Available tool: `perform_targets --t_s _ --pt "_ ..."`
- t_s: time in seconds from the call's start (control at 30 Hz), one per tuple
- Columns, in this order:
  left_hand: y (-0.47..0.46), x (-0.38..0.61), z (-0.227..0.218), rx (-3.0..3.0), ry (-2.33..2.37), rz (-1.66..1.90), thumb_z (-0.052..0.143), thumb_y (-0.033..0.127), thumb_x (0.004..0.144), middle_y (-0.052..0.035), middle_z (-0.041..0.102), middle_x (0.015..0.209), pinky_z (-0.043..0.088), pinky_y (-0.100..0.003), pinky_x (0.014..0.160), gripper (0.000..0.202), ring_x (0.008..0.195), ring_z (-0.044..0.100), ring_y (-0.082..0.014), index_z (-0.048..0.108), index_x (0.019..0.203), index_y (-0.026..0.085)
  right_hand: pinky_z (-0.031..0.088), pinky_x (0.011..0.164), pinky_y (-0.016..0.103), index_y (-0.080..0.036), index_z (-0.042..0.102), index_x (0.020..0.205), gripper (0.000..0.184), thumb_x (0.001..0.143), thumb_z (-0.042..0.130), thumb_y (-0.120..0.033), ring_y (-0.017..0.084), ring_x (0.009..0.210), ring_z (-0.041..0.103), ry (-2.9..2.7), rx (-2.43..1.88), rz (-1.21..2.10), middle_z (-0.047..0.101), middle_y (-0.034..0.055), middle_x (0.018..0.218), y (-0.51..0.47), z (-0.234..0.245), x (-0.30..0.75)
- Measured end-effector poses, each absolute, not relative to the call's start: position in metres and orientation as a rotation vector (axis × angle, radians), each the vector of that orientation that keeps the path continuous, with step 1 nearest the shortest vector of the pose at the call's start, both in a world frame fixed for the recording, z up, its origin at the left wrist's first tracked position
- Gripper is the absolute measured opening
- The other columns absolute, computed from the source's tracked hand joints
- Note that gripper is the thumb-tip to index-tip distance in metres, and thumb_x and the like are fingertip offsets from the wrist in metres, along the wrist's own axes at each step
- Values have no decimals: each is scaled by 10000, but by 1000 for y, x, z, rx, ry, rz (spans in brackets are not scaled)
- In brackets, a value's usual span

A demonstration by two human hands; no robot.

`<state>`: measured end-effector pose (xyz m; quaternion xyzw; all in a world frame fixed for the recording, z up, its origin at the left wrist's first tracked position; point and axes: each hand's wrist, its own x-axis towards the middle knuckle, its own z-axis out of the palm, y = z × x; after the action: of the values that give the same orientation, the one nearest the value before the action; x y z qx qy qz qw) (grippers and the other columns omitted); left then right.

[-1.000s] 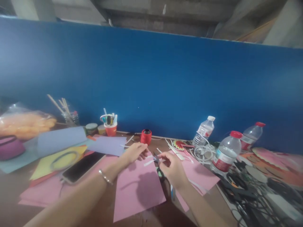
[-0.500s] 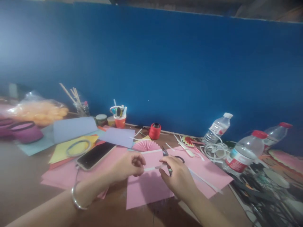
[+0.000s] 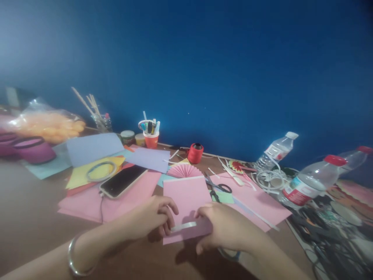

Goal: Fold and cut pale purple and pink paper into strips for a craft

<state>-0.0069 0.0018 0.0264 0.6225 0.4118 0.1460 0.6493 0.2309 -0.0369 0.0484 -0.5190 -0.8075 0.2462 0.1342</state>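
Observation:
My left hand [image 3: 160, 217] has its fingers curled at the left end of a narrow white strip [image 3: 184, 226], pinching it over the lower part of a pink sheet of paper [image 3: 185, 198]. The strip's right end is free. A pale band runs along the sheet's top edge. At the sheet's lower right, my right hand [image 3: 225, 225] is open, thumb and index finger apart, covering that corner. A pleated pink paper fan [image 3: 185, 171] lies just beyond the sheet. Black-handled scissors [image 3: 217, 187] rest to its right, beside a pale green piece of paper [image 3: 223, 197].
A phone [image 3: 124, 182] with a cable lies on coloured papers at left. Behind stand a red thread spool [image 3: 195, 153] and a cup of tools [image 3: 151, 140]. At right are a white-capped bottle [image 3: 276, 149], a red-capped bottle [image 3: 311, 184] and tangled cords [image 3: 269, 181].
Both hands have moved down towards me, the white strip with them. My right hand has come off the strip, its thumb and index finger spreading. The scissors show more fully.

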Motion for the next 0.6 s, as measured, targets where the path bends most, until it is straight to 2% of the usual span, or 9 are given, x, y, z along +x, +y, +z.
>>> perform_targets --t_s 0.1,0.17,0.27,0.37,0.53,0.6 --pt "1 -9 22 1410 907 326 409 107 597 -3 670 725 505 -293 568 352 623 647 -167 539 917 177 406 754 299 -260 676 1035 369 725 684 -461 252 967 584 -2278 -1422 726 671 49 1026 -33 48 217" --pt "1 -9 22 1411 906 323 407 108 597 -2 673 732 499 -288 559 345 613 647 -165 537 908 181 407 752 285 -258 676 998 228 803 619 -361 213 928 599 -2205 -1384 822 679 29 1000 -31 45 205" --pt "1 -9 26 1406 932 315 404 109 572 -2 674 744 486 -263 539 332 615 645 -157 527 871 184 405 627 247 -219 691 829 101 779 616 -265 173 751 613 -2095 -1400 1004 696 11 814 -28 34 189" --pt "3 -9 31 1387 1021 299 408 130 572 -16 680 765 470 -250 505 335 619 650 -163 502 888 190 376 544 217 -184 682 737 79 743 608 -211 131 617 561 -1959 -1439 1134 652 -6 660 -27 20 181" --pt "10 -15 32 1425 1213 256 459 289 725 -52 673 684 370 -231 374 297 501 600 -181 462 1004 187 350 493 195 -160 640 692 73 722 585 -198 97 542 483 -1807 -1402 1279 577 -26 596 -24 8 179" --pt "12 -21 29 1547 1249 282 444 330 776 -55 665 714 394 -255 416 268 549 602 -188 501 995 186 350 487 196 -159 621 674 65 712 569 -173 95 528 475 -1743 -1399 1336 563 -30 583 -23 7 180"
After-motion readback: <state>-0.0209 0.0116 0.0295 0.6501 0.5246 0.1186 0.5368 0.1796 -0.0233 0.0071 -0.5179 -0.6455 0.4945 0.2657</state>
